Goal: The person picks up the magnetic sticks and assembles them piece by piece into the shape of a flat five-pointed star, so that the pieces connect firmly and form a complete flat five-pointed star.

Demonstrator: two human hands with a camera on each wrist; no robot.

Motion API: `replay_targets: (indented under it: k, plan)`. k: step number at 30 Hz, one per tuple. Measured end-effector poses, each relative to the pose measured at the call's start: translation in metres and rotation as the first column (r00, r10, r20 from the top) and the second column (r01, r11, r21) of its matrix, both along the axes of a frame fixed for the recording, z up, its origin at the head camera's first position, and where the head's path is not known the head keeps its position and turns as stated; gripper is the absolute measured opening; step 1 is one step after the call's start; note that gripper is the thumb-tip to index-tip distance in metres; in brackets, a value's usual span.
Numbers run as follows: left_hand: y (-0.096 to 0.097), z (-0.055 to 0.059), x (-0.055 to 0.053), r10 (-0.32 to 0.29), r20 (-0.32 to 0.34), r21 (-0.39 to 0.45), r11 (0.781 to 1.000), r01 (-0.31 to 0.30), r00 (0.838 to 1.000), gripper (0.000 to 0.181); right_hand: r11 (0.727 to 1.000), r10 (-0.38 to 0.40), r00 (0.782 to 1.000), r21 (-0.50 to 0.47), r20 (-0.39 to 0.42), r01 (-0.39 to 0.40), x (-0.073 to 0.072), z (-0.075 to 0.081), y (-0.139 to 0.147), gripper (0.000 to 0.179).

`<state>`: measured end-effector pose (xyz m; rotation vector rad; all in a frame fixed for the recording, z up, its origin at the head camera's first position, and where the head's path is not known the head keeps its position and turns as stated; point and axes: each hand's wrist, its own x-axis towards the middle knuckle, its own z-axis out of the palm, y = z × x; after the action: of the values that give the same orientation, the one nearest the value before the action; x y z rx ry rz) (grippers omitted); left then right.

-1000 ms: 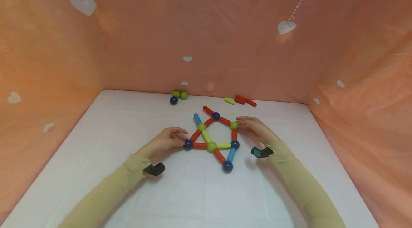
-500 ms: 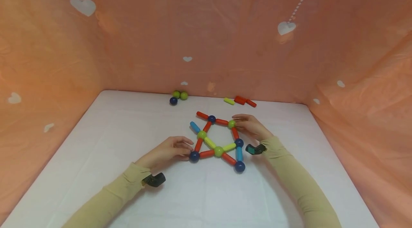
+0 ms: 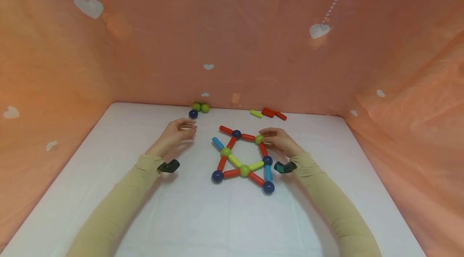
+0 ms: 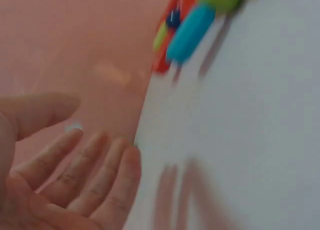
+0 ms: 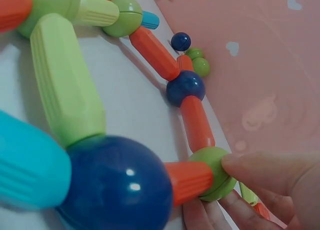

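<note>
A: Surface?
B: Desk (image 3: pixel 203 216), 1, white-covered, faintly creased, extending beneath the 2 hands and well past them to the back.

A: Room?
B: Orange-pink cloth (image 3: pixel 232 47), hung beyond the hands and along 2 sides, wrinkled; printed with white hearts (image 3: pixel 88 7), some on dotted strings.

A: Main item?
B: Rod-and-ball frame (image 3: pixel 235 161), 1, lying on the desk between the hands, touching the right and apart from the left. Made up of 4 blue balls and 3 green, with red, yellow-green and light-blue rods; 2 rods have a free end.

A: Left hand?
B: Left hand (image 3: pixel 175 133), fingers loose, holding nothing, just short of 3 loose balls (image 3: pixel 193 114): 1 blue, 2 green.

A: Right hand?
B: Right hand (image 3: pixel 280 140), pinching the frame's green corner ball (image 5: pixel 212 159) between thumb and fingers. Loose rods (image 3: pixel 268 112), red and yellow-green, lie beyond it near the desk's back edge.
</note>
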<state>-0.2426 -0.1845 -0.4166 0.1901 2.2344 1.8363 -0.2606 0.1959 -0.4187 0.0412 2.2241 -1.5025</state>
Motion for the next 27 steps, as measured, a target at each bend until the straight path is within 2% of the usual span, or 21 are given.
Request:
replay_targets:
  k: [5, 9, 13, 19, 25, 27]
  plan:
    - [-0.009, -0.002, -0.027, 0.052, -0.098, -0.059, 0.997, -0.058, 0.994, 0.053, 1.000, 0.007, 1.000, -0.011, -0.004, -0.007, 0.000, -0.001, 0.000, 0.044]
    - [-0.009, -0.007, -0.047, 0.036, -0.181, -0.133, 0.989, -0.060, 0.983, 0.059, 1.000, 0.004, 1.000, -0.016, -0.004, -0.004, 0.000, -0.003, 0.000, 0.043]
    - [-0.008, -0.010, -0.062, 0.030, -0.212, -0.166, 0.984, -0.066, 0.977, 0.064, 1.000, -0.001, 1.000, -0.019, 0.000, 0.001, -0.001, -0.005, 0.001, 0.042]
    - [-0.003, -0.016, -0.073, 0.034, -0.199, -0.141, 0.988, -0.063, 0.979, 0.068, 1.000, -0.006, 1.000, -0.017, 0.009, 0.006, -0.001, -0.004, 0.000, 0.044]
    - [0.003, -0.019, -0.078, 0.034, -0.188, -0.184, 0.981, -0.069, 0.982, 0.064, 1.000, -0.002, 1.000, -0.022, 0.010, 0.003, 0.000, -0.003, 0.001, 0.044]
    - [0.005, -0.022, -0.079, 0.031, -0.203, -0.218, 0.973, -0.077, 0.979, 0.060, 1.000, -0.002, 1.000, -0.017, 0.002, 0.002, -0.001, -0.003, 0.002, 0.043]
